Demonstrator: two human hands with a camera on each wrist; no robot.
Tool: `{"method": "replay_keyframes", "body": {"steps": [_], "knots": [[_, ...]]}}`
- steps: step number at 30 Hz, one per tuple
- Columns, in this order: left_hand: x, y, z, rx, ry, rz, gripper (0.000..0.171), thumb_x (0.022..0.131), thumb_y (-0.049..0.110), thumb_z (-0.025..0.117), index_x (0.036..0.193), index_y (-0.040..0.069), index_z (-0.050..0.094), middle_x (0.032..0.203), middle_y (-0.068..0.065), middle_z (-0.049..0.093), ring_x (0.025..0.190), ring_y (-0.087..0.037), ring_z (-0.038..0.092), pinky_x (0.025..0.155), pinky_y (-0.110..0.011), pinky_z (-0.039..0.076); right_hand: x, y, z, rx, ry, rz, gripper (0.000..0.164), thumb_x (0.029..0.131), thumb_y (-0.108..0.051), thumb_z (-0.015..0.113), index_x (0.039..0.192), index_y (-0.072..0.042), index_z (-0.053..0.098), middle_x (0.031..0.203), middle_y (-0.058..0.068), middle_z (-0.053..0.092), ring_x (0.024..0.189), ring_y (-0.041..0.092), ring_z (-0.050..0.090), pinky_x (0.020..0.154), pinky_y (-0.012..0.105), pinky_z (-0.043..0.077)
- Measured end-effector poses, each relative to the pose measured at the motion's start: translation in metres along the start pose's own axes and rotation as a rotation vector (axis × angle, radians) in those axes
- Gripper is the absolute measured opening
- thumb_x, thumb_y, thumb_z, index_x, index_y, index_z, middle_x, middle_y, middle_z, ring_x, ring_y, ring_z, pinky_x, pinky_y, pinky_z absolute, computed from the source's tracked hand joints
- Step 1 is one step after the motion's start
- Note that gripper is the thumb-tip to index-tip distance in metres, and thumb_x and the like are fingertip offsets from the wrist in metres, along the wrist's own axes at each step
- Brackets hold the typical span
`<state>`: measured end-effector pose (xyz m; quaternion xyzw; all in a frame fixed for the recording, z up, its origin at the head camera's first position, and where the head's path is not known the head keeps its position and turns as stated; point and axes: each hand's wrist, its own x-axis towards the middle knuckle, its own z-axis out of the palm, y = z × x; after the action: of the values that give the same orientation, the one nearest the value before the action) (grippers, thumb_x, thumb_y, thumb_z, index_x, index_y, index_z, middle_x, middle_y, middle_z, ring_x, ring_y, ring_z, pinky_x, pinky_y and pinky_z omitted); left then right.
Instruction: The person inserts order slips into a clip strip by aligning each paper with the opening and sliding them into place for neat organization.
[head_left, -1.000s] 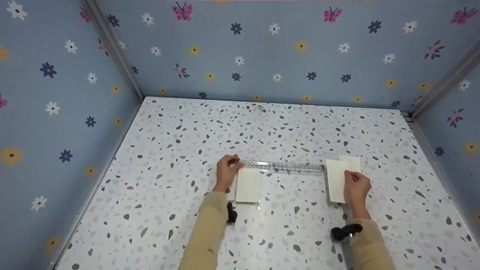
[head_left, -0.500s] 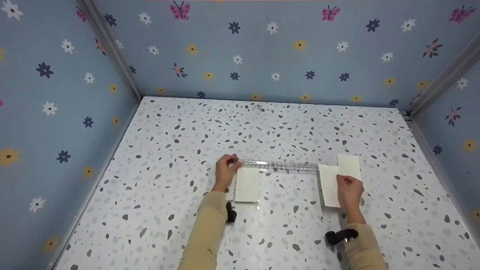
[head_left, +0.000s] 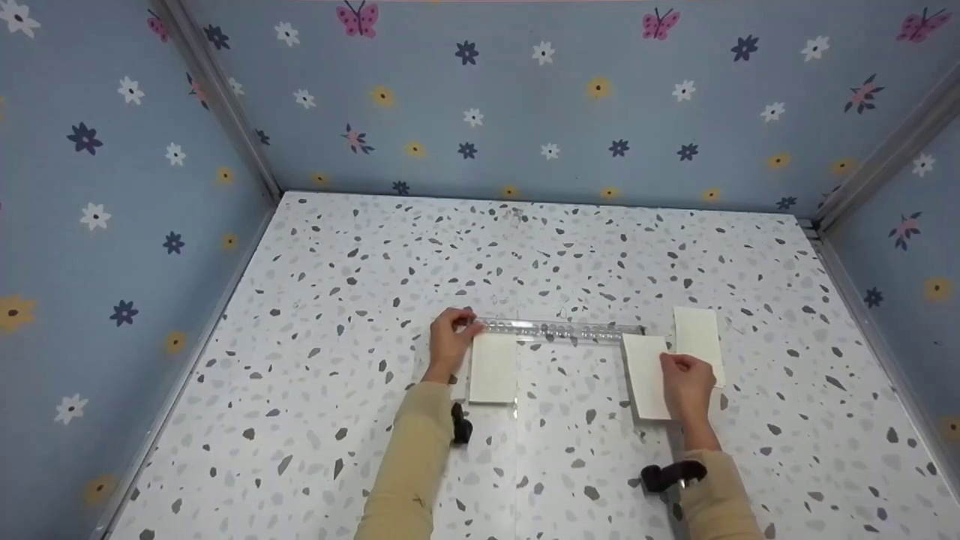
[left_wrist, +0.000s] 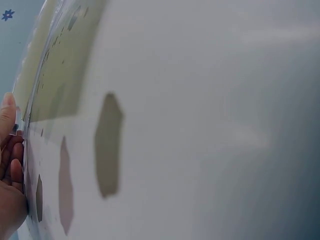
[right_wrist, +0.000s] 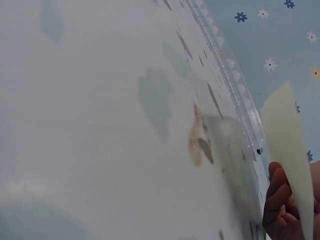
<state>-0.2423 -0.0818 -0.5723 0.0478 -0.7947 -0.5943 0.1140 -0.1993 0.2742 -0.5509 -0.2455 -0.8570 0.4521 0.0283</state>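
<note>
My left hand (head_left: 448, 346) pinches the left end of a clear plastic strip (head_left: 570, 331) with a row of round bumps, which stretches left to right across the table. Just below that end lies a pale yellow rectangular paper (head_left: 493, 371). Between thumb and fingers, my right hand (head_left: 688, 386) holds a second pale yellow paper (head_left: 643, 379) by its right edge, raised and tilted. Its top left corner comes close to the strip's right end. In the right wrist view, the held paper (right_wrist: 289, 135) stands beside the bumpy strip (right_wrist: 232, 75). The left wrist view shows the thumb (left_wrist: 7, 117) at the strip.
Another pale yellow paper (head_left: 696, 336) lies on the table behind my right hand. The speckled white table (head_left: 570, 465) is bordered by blue flowered walls (head_left: 525, 97). Black cameras sit on both wrists, the right one (head_left: 671, 476) close above the table.
My right hand has moved left and a little nearer to me with its paper, uncovering more of the paper behind it. The left hand stays at the strip's end.
</note>
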Motion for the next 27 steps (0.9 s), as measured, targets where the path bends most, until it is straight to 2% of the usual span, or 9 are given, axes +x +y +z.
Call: {"method": "replay_keyframes", "body": {"steps": [5,13,19,24,27], "knots": [[0.0004,-0.0017,-0.0004,-0.008,0.001,0.012,0.019,0.074,0.004,0.07,0.09,-0.003,0.063,0.085,-0.009,0.06,0.08,-0.02,0.054,0.075,-0.03,0.044,-0.0043,-0.0018,0.0027,0.0,-0.008,0.023,0.036,0.09,-0.031,0.047,0.106,-0.001,0.06,0.096,0.012,0.06,0.079,0.018,0.054,0.061,0.023,0.043],[0.0,-0.0005,-0.0014,0.005,-0.002,-0.011,0.019,0.074,0.005,0.07,0.091,-0.002,0.063,0.086,-0.008,0.06,0.082,-0.019,0.054,0.076,-0.03,0.044,-0.0081,-0.0031,0.0063,0.011,-0.013,0.059,0.036,0.09,-0.031,0.047,0.107,-0.001,0.059,0.098,0.012,0.059,0.08,0.018,0.053,0.061,0.023,0.043],[0.0007,-0.0016,-0.0013,0.006,-0.008,-0.012,0.019,0.075,0.007,0.069,0.092,-0.001,0.063,0.087,-0.007,0.06,0.082,-0.019,0.054,0.076,-0.03,0.044,-0.0094,-0.0055,0.0075,0.004,-0.022,0.038,0.034,0.089,-0.027,0.049,0.103,0.001,0.06,0.096,0.014,0.06,0.079,0.02,0.054,0.063,0.026,0.043],[0.0008,-0.0017,-0.0009,0.011,-0.01,-0.02,0.019,0.076,0.007,0.069,0.092,-0.001,0.063,0.087,-0.007,0.06,0.082,-0.018,0.054,0.076,-0.029,0.044,-0.0094,-0.0081,0.0081,0.003,-0.051,0.038,0.036,0.089,-0.027,0.049,0.107,0.002,0.058,0.099,0.016,0.058,0.084,0.022,0.053,0.068,0.029,0.043],[0.0006,-0.0017,-0.0005,0.01,-0.012,-0.026,0.019,0.076,0.007,0.069,0.092,-0.001,0.063,0.087,-0.007,0.06,0.082,-0.018,0.054,0.077,-0.029,0.044,-0.0091,-0.0089,0.0085,0.001,-0.055,0.029,0.035,0.089,-0.027,0.049,0.105,0.003,0.058,0.097,0.016,0.058,0.083,0.023,0.053,0.067,0.03,0.043]]}}
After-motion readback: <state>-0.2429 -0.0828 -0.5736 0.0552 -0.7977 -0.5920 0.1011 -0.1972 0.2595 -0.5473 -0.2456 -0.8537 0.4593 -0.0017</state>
